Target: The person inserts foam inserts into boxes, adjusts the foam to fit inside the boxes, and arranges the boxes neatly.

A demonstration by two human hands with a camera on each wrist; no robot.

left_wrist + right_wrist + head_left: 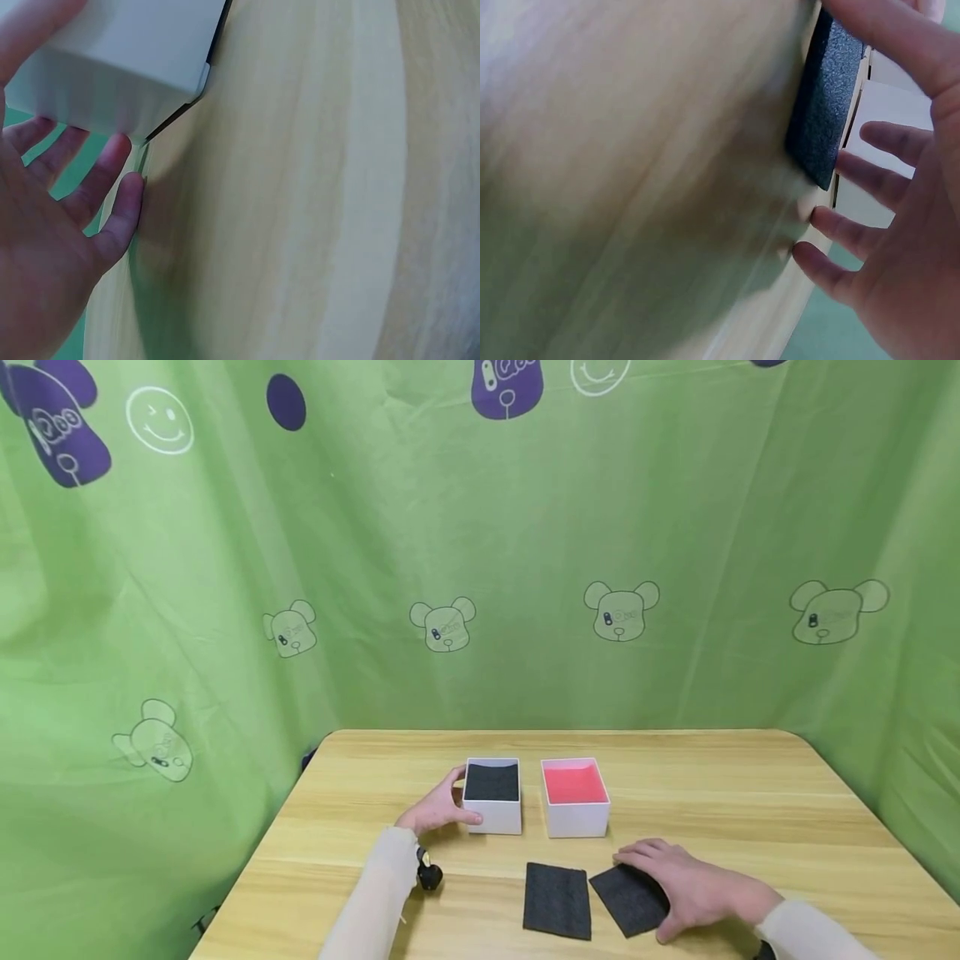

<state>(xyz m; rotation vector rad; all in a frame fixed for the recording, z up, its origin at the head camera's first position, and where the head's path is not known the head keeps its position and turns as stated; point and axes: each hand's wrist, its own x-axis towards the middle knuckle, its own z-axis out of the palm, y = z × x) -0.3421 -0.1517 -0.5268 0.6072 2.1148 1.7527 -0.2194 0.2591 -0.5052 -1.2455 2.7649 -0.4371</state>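
My left hand holds a white box by its left side, thumb on the front wall and fingers along the side. A black square sheet lies inside that box, a little below the rim. On the right, my right hand spans a black felt square, fingers at its far edge and thumb at its near right corner. The right wrist view shows a fingertip against the edge of the felt square. A second black felt square lies flat just left of it.
Beside the held box stands another white box with a pink-red sheet inside. Both boxes stand on a wooden table. A green printed curtain hangs behind and at both sides.
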